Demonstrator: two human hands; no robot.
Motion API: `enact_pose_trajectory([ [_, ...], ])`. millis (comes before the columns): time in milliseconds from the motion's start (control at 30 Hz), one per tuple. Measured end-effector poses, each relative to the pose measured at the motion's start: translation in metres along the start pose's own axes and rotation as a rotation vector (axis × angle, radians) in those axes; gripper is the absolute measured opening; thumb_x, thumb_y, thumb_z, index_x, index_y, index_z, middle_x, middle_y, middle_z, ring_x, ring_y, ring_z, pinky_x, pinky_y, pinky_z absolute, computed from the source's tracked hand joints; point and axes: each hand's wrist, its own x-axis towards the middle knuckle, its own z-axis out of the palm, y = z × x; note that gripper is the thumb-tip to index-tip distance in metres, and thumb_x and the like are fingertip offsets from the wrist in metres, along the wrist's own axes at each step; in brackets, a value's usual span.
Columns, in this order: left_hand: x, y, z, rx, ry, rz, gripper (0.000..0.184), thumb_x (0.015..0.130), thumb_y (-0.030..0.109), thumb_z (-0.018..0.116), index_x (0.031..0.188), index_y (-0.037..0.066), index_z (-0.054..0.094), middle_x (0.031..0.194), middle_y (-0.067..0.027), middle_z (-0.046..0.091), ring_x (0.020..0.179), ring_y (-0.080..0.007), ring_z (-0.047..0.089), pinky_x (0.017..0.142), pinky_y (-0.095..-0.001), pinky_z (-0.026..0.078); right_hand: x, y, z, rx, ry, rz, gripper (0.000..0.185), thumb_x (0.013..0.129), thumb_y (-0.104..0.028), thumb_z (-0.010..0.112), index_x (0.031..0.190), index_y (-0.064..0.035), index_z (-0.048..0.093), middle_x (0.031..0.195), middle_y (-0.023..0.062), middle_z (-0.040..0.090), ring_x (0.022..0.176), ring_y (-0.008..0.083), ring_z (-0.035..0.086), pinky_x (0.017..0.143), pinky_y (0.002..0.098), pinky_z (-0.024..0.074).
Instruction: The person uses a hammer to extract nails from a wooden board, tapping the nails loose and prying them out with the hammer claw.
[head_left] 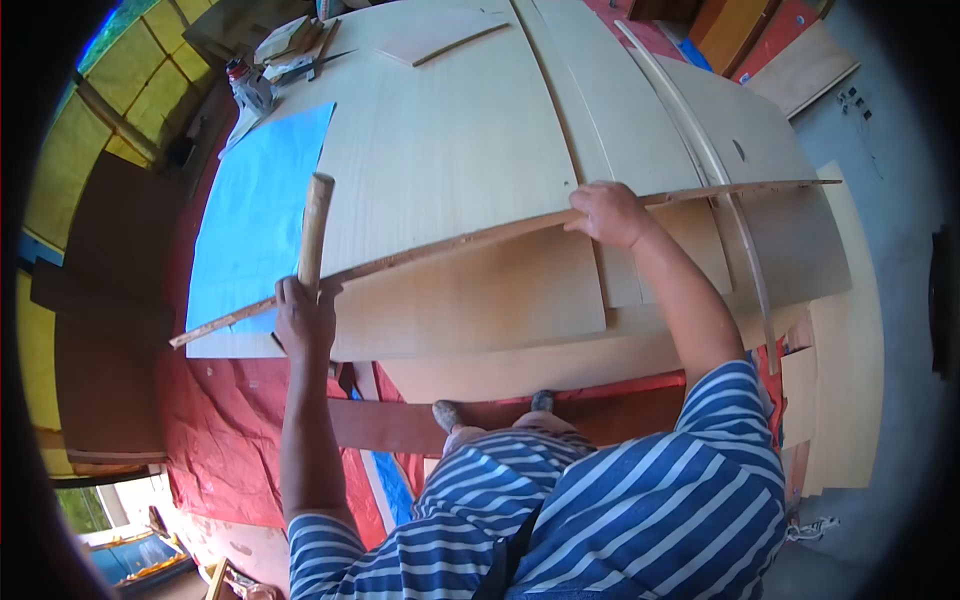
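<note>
Crosswise, long wood strip (465,240) runs over plywood sheet (450,130), long axis slanting: one end left of left hand (305,315), other end well right of right hand (608,212) and farther forward. Right hand closed round strip. Left hand gripping short stick (316,225), strip touching same hand; stick points forward from left hand. Blue sheet (260,200) just beyond left hand; curved pole (715,160) right of right hand.

Left hand (305,318): grips round tan wooden stick (316,225), apparently also long thin brown wooden strip (450,243), contact partly hidden | Right hand (610,215): grasps brown strip farther along | Below: broad pale wooden panel (430,150), flat bright-blue rectangular sheet (260,200) | Right side: long narrow pale curved strip (690,125) crossing beneath brown strip
</note>
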Motion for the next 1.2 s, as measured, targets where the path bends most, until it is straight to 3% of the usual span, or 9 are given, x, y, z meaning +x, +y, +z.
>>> enact_pose_trajectory([
  [133,0.015,0.011,-0.018,-0.088,0.189,0.064,0.052,0.077,0.033,0.084,0.106,0.002,0.054,0.106,-0.0152,0.059,0.091,-0.0398,0.061,0.073,-0.0487,0.050,-0.008,0.010,-0.037,-0.043,0.134,-0.028,0.032,0.080,-0.035,0.076,0.084,-0.0068,0.061,0.083,0.0116,0.065,0.085,0.0346,0.065,0.073,0.0458,0.0527],
  [233,0.038,0.055,-0.093,-0.064,0.168,0.032,0.054,0.074,0.033,0.086,0.106,0.002,0.055,0.103,-0.0155,0.058,0.093,-0.0394,0.059,0.077,-0.0487,0.048,-0.015,0.013,-0.085,0.017,0.235,0.039,0.032,0.075,-0.029,0.081,0.084,-0.0044,0.064,0.086,0.0128,0.066,0.082,0.0366,0.063,0.074,0.0444,0.0515],
  [367,0.031,0.083,-0.161,0.077,0.287,0.214,0.053,0.075,0.036,0.084,0.105,0.002,0.057,0.103,-0.0150,0.058,0.092,-0.0406,0.059,0.078,-0.0487,0.048,-0.047,0.000,-0.141,0.089,0.323,0.053,0.037,0.074,-0.030,0.082,0.087,-0.0007,0.063,0.085,0.0152,0.065,0.085,0.0374,0.062,0.076,0.0443,0.0504],
  [567,-0.021,0.081,-0.185,0.088,0.102,0.186,0.049,0.072,0.034,0.085,0.096,0.001,0.057,0.096,-0.0164,0.060,0.087,-0.0406,0.060,0.071,-0.0506,0.046,-0.077,-0.009,-0.132,0.144,0.240,0.005,0.039,0.075,-0.033,0.081,0.089,-0.0005,0.064,0.084,0.0165,0.065,0.085,0.0387,0.061,0.077,0.0445,0.0497],
  [633,-0.036,0.086,-0.187,0.059,-0.012,0.119,0.045,0.073,0.030,0.084,0.093,0.000,0.057,0.091,-0.0179,0.061,0.084,-0.0415,0.060,0.072,-0.0507,0.046,-0.071,-0.009,-0.128,0.166,0.090,0.041,0.044,0.076,-0.038,0.081,0.094,-0.0005,0.066,0.090,0.0178,0.067,0.089,0.0399,0.063,0.079,0.0461,0.0500],
  [833,-0.036,0.048,-0.123,0.049,-0.361,-0.084,0.040,0.076,0.027,0.080,0.095,-0.001,0.059,0.092,-0.0245,0.065,0.087,-0.0447,0.063,0.075,-0.0512,0.048,-0.027,-0.001,-0.058,0.242,-0.205,0.042,0.060,0.074,-0.045,0.082,0.112,-0.0008,0.067,0.101,0.0208,0.070,0.098,0.0387,0.066,0.085,0.0441,0.0522],
  [1000,-0.009,-0.004,-0.038,0.060,-0.425,-0.053,0.022,0.090,0.017,0.058,0.101,-0.002,0.062,0.094,-0.0267,0.069,0.089,-0.0464,0.066,0.074,-0.0525,0.051,0.009,0.009,0.013,0.286,-0.289,0.135,0.067,0.074,-0.046,0.082,0.122,-0.0022,0.065,0.113,0.0197,0.070,0.108,0.0366,0.065,0.094,0.0431,0.0515],
  [1133,0.026,-0.001,-0.019,-0.007,-0.598,-0.111,0.028,0.087,0.019,0.063,0.108,-0.001,0.064,0.090,-0.0244,0.070,0.083,-0.0398,0.069,0.072,-0.0477,0.052,0.037,0.018,0.052,0.232,-0.230,0.181,0.067,0.078,-0.045,0.079,0.129,-0.0050,0.063,0.122,0.0168,0.068,0.118,0.0331,0.061,0.104,0.0430,0.0460],
  [1200,0.036,-0.010,-0.002,-0.022,-0.656,-0.095,0.030,0.085,0.019,0.067,0.109,0.000,0.064,0.089,-0.0239,0.070,0.082,-0.0389,0.069,0.072,-0.0466,0.053,0.041,0.013,0.064,0.172,-0.257,0.254,0.066,0.082,-0.045,0.075,0.133,-0.0061,0.060,0.132,0.0162,0.062,0.129,0.0325,0.053,0.111,0.0445,0.0387],
])
